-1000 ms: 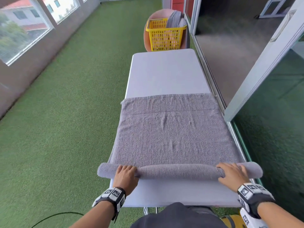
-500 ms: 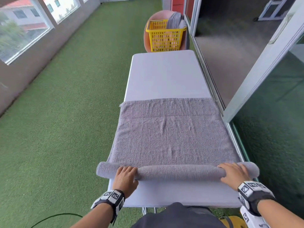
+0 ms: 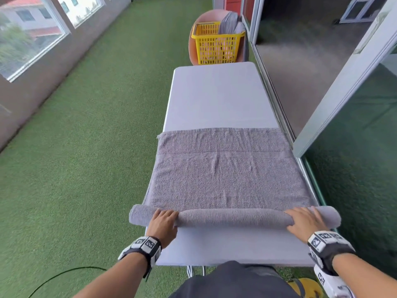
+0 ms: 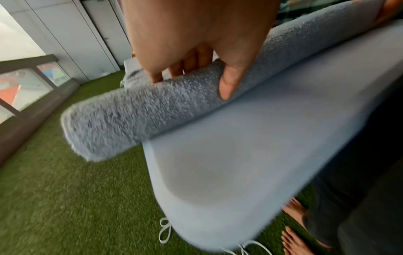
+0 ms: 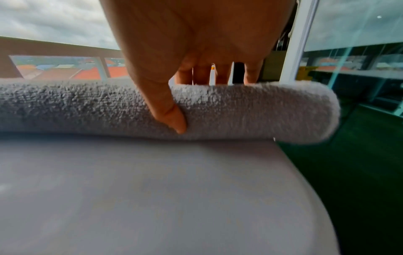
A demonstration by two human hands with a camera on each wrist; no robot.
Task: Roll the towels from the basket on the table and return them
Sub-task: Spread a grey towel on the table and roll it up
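The grey towel [image 3: 227,175] lies across the near half of the white table [image 3: 217,97]. Its near edge is wound into 1 tight roll running the full width of the table, with both roll ends overhanging the table's side edges. The unrolled part lies flat on the table, beyond the roll, with mild creases at its centre and a woven band near its far hem.

The left hand [image 3: 162,222] rests on the roll close to the table's left edge. In the left wrist view the left hand [image 4: 196,39] has its fingers arched over the top of the roll and its thumb pressed against the near face, so it grips the towel [image 4: 139,110] just above the table [image 4: 240,155].

The right hand [image 3: 305,221] rests on the roll close to the table's right edge. In the right wrist view the right hand [image 5: 191,43] has 4 fingers draped over the far side of the towel [image 5: 250,110] and the thumb set on its near face, directly above the table [image 5: 152,189].

The yellow basket [image 3: 217,46] stands past the table's far end, on a round pinkish seat [image 3: 192,50], possibly a chair; grey towels [image 3: 229,23] stick out of its top.
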